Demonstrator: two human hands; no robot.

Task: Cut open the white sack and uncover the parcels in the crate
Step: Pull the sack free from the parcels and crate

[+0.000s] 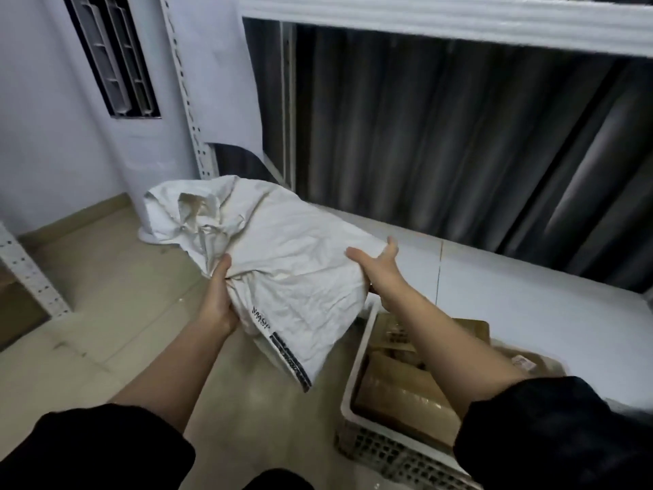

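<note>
Black sleeves (99,450) are sitting closest, at 6 o'clock. Both arms are reaching up toward 12 o'clock. Left hand (219,298) is gripping the white sack (282,263) with its fingers curled tight into the cloth. Right hand (378,267) is pressing flat on the sack's side with its fingers spread wide. Below it at 5 o'clock, the crate (357,376) is holding brown parcels (399,390), showing beside the right arm

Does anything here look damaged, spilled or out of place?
Nothing spilled. The white sack is crumpled and limp, held up by both hands left of the crate. Brown parcels lie exposed inside.
</note>
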